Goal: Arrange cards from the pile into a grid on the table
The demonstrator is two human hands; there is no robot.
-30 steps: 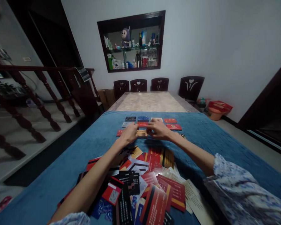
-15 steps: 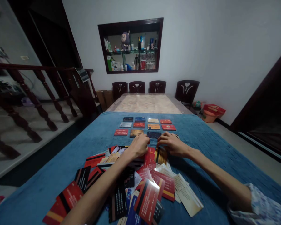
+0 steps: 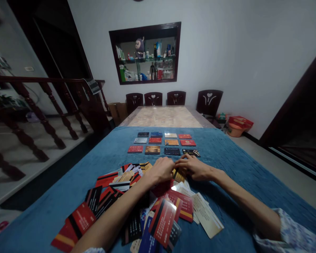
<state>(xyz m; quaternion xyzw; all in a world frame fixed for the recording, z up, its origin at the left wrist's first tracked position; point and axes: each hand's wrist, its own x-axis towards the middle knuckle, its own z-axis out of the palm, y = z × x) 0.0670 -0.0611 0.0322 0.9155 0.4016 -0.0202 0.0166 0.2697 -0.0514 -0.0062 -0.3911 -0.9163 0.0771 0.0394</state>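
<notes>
My left hand [image 3: 163,169] is over the middle of a loose heap of plastic cards, its fingers curled and mostly hidden from view. The tips meet the left side of a gold card [image 3: 179,175] with a dark stripe. From the other side my right hand [image 3: 196,167] bends its fingers onto that card's upper edge; the two hands almost touch. Around them lie red cards [image 3: 164,220], black cards [image 3: 94,199] and cream cards [image 3: 207,215], many overlapping. Just beyond the hands, small stacks stand in three rows, including a dark blue stack [image 3: 172,151] and a black stack [image 3: 191,153].
A blue cloth [image 3: 94,158] covers the near part of the long table, whose marbled top [image 3: 168,117] shows farther off. Dark chairs [image 3: 209,102] stand at the far end. A wooden railing [image 3: 52,109] runs along the left.
My left hand has moved right, towards my right hand and the gold card. My right hand has come back slightly, uncovering the black stack at the right end of the near row.
</notes>
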